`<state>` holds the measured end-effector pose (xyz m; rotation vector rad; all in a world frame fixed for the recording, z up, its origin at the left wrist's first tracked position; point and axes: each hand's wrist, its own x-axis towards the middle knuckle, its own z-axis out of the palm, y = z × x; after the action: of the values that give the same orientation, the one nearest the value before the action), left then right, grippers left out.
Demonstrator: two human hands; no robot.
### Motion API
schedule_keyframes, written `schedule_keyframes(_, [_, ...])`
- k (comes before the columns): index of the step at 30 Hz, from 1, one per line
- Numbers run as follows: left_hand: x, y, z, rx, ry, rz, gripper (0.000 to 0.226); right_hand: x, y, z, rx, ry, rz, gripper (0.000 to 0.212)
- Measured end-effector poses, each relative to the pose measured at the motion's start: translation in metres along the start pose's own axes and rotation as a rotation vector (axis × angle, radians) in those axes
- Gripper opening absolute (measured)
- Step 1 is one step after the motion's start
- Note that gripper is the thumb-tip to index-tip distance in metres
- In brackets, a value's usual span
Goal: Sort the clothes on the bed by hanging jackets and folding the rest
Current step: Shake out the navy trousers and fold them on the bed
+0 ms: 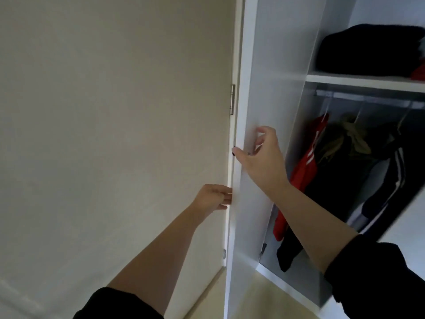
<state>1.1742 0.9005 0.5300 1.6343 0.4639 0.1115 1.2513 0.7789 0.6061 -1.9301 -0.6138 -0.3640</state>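
Right hand [259, 155] pinches the edge of the white wardrobe door [248, 226] between thumb and curled fingers. Left hand [212, 198] is below it, fingers straight against the same edge, tips hidden. Jackets [333, 180] hang to the right of the right fingers, apart from them.

The fingertips of the left hand [212, 198] go out of sight behind the edge of the wardrobe door [255, 100], so how they lie there cannot be told; the right forearm [310, 208] crosses the red garment [303, 171] and hides a part of it — both black sleeves [377, 272] are cut off by the bottom edge. The dark folded pile [368, 51] on the shelf [358, 80] and the red cloth [419, 73] under it are cut by the right edge; the rail [368, 97] and hangers [326, 111] are blurred; the dark striped garment [391, 180] is partly hidden behind a white panel [414, 226].
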Motion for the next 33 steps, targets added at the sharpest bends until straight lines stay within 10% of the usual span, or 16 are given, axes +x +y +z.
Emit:
schedule_keyframes(6, [0.002, 0.021, 0.056, 0.137, -0.461, 0.04, 0.038, -0.043, 0.024, -0.075, -0.275, 0.216, -0.177, 0.049])
schedule_keyframes(15, [0.027, 0.036, 0.231, 0.207, -0.225, 0.557, 0.026, -0.042, 0.083, -0.218, -0.285, 0.269, 0.169, 0.008])
schedule_keyframes(23, [0.089, 0.109, 0.329, 0.843, 0.021, 1.039, 0.1, 0.022, 0.161, -0.311, -0.421, 0.273, 0.319, 0.004])
schedule_keyframes(29, [0.125, 0.139, 0.382, 1.059, 0.171, 1.049, 0.124, 0.063, 0.202, -0.349, -0.78, 0.436, 0.255, 0.1])
schedule_keyframes(33, [0.14, 0.142, 0.402, 1.079, 0.231, 1.013, 0.118, 0.081, 0.227, -0.355, -0.84, 0.464, 0.266, 0.107])
